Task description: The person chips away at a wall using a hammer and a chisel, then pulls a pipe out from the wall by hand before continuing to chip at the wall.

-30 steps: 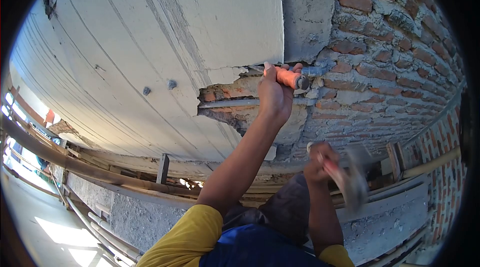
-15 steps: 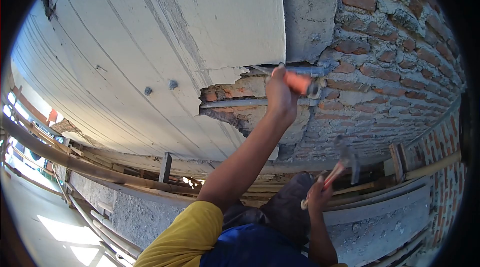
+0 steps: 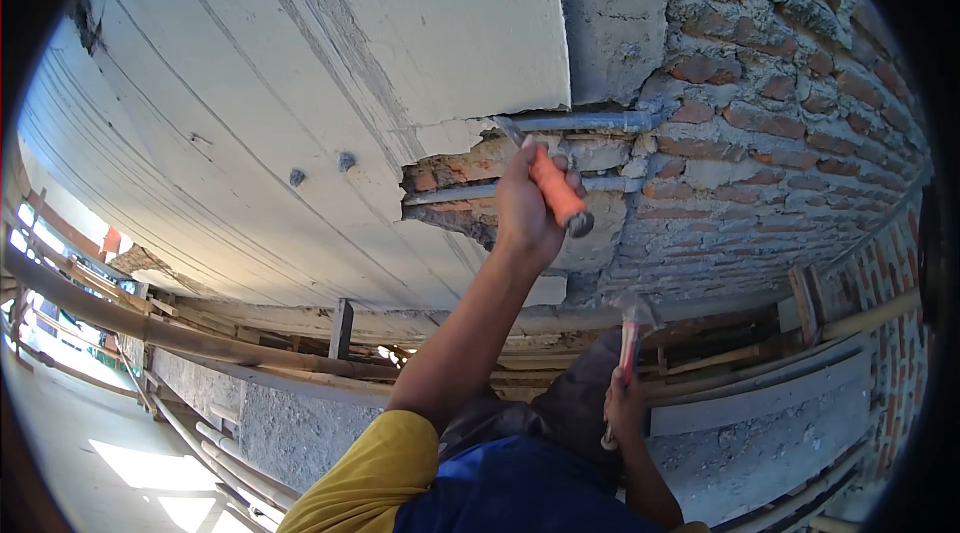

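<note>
My left hand is wrapped round the orange handle of a chisel. The metal blade points up and left, its tip at the edge of the broken plaster, beside a grey pipe. A second pipe crosses the exposed brick below it. Lower down, my right hand grips a hammer by its red handle. The hammer's head is up, slightly blurred, below and to the right of the chisel and apart from it.
Bare brick wall fills the right side, with white plaster to the left. Bamboo poles run along the wall's foot. A ledge of rough grey concrete lies below, and a wooden post stands by the poles.
My left hand has moved left and down, and the chisel is now tilted more steeply. The hammer has moved left, its head turned more upright.
</note>
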